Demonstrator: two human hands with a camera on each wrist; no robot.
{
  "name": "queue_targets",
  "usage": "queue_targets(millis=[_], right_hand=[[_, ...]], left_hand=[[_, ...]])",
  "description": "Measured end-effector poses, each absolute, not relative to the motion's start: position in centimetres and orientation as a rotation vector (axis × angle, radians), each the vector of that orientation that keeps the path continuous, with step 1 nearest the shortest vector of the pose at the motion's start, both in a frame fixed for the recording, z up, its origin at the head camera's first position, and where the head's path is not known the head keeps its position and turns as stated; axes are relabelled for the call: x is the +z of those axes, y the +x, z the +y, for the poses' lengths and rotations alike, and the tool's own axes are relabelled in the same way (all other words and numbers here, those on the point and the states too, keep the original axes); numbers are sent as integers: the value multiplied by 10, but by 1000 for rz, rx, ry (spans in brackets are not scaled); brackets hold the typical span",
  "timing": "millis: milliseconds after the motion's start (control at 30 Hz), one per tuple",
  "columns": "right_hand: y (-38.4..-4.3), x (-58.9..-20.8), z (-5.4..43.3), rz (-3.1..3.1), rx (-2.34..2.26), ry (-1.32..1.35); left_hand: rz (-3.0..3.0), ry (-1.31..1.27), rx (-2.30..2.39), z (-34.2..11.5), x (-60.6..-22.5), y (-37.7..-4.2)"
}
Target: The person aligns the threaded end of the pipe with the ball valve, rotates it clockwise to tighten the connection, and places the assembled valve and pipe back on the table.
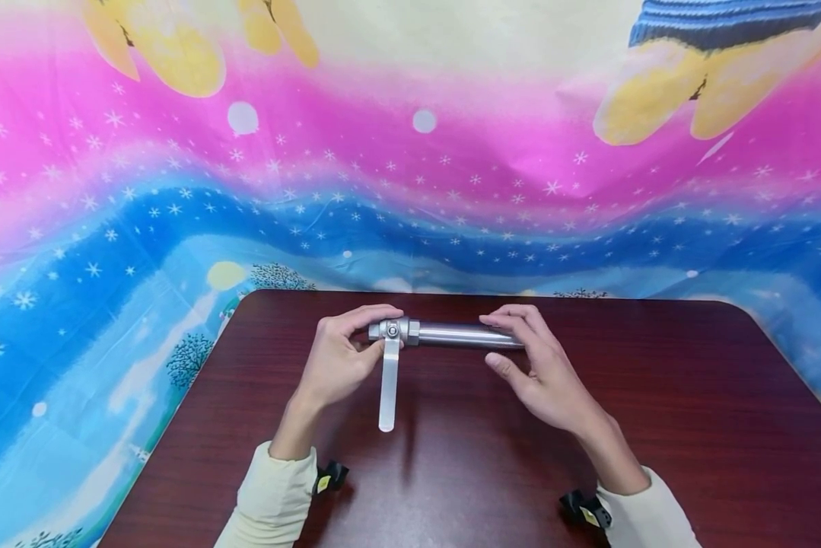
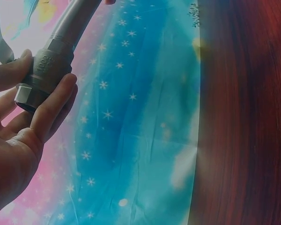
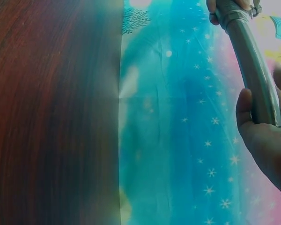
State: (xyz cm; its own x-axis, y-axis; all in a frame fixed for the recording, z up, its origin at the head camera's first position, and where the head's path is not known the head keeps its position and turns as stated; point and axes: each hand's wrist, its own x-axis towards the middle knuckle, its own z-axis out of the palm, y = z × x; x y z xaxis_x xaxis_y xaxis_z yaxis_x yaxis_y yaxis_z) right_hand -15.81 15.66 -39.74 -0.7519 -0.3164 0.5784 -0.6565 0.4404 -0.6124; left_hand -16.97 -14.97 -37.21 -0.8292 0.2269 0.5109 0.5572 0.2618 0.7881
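Observation:
A steel ball valve [image 1: 393,330] with a long flat lever handle [image 1: 388,392] is held up over the table by my left hand [image 1: 335,361]. The thumb and fingers clasp its body, and raised lettering shows on the valve body [image 2: 46,68] in the left wrist view. Joined to the valve's right side is a smooth metal pipe [image 1: 451,335], roughly level. Around the pipe's far end my right hand [image 1: 550,377] is loosely spread, fingers along the back and thumb in front. In the right wrist view the thumb [image 3: 244,105] lies beside the pipe, with the fingers apart on the other side.
The dark reddish wooden table [image 1: 451,472] has rounded back corners. Behind it and along its left hangs a colourful printed cloth [image 1: 383,167] with snowflakes. Small black devices [image 1: 331,477] are strapped at both wrists.

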Motion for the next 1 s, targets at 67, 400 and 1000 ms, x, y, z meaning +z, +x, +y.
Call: queue_targets(millis=[67,400,1000], right_hand=[[-157,-398,156,-2336,1226,810],[-159,-397,155,-2264,1190,785],[-160,-397,156,-2251,1205,810]], left_hand=[[-2240,-722,-1594,-149,-372,-169],[-2213,-728,-1630,-149,-372,-169],[-2216,-733,-1627,-151,-372,-170]])
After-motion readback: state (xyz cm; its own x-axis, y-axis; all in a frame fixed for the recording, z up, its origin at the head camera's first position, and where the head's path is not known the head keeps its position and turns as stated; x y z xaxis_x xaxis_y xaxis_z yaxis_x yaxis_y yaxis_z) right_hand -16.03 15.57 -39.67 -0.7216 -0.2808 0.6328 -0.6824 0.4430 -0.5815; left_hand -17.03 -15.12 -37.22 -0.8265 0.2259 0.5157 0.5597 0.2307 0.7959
